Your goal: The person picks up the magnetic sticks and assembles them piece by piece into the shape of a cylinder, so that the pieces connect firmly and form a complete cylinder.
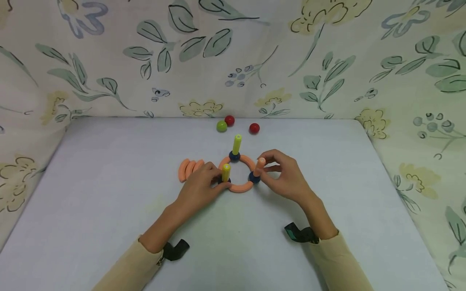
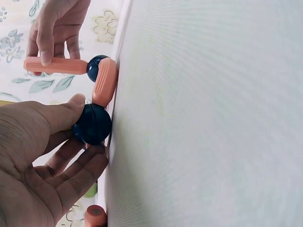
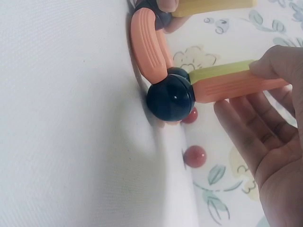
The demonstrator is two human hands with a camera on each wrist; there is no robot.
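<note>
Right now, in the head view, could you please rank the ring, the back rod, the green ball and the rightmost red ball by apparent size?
1. Ring
2. Back rod
3. Green ball and rightmost red ball: they look alike, so unranked.

White tabletop across middle and lower frame. Floral cloth along top and both sides, with green leaves, yellow and blue flowers. Upper centre: green ball, red ball just beside, second red ball farther right.
</note>
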